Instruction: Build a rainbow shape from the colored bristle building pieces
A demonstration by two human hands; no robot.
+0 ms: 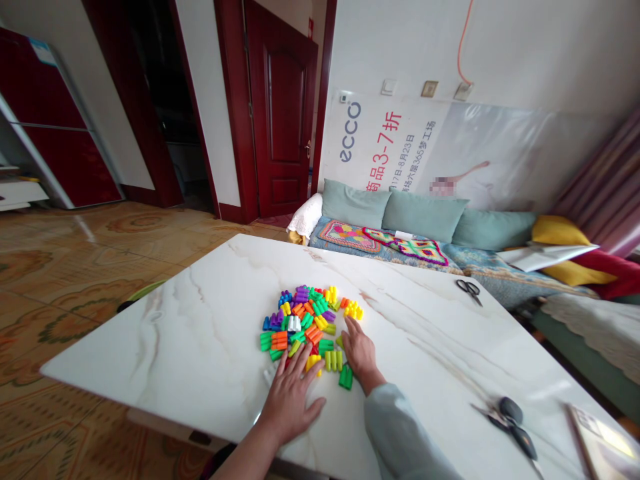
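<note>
A pile of colourful plastic blocks [300,311] lies on the white marble-patterned table [200,313], in green, orange, purple, yellow, blue and white. My left hand [293,393] rests over the near edge of the pile, palm down with fingers spread, beside a yellow block [313,362]. At the pile's right side is my right hand [359,350], its fingers stretched forward near the yellow blocks [353,309]. A green block [346,377] lies just below it. Neither hand is closed around a block. Some blocks under the left fingers are hidden.
Black-handled scissors [469,288] lie at the table's far right corner. Nearer, another black-handled tool [511,413] and a flat box [600,443] are on the right. Behind the table stands a sofa [425,253] with green cushions. A red fridge [45,120] is at the left.
</note>
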